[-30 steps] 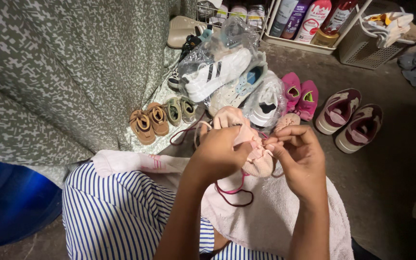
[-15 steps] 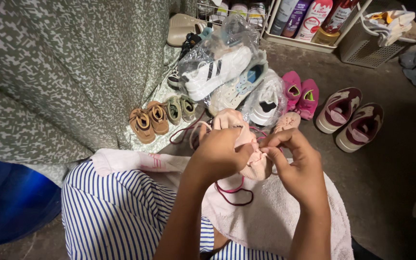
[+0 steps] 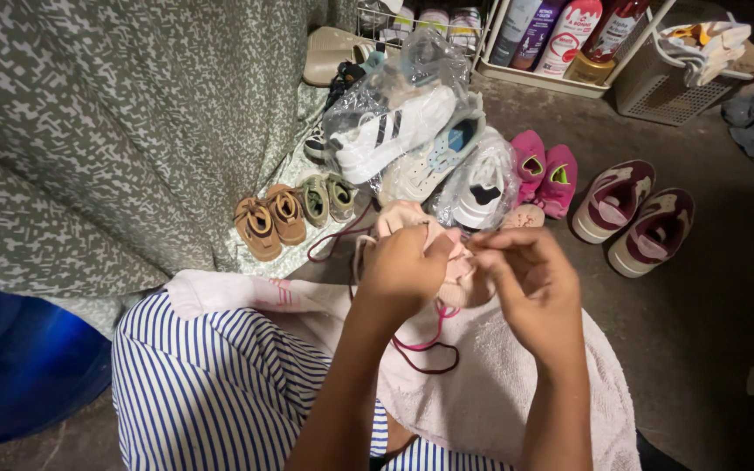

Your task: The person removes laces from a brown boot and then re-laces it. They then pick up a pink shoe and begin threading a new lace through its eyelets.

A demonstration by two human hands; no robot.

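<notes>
Over a pale pink towel (image 3: 499, 384) on the lap, the left hand (image 3: 403, 270) is closed around a small pale pink knitted shoe (image 3: 455, 262). The right hand (image 3: 530, 283) pinches at its top, fingers curled. A dark red lace (image 3: 425, 344) dangles below the shoe.

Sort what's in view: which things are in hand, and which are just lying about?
In hand: left hand and right hand on pale pink knit shoe; dark red lace; pink towel.

Lying about: brown baby shoes, maroon sneakers, bagged white sneakers.

1 head view, steeply downward, close
</notes>
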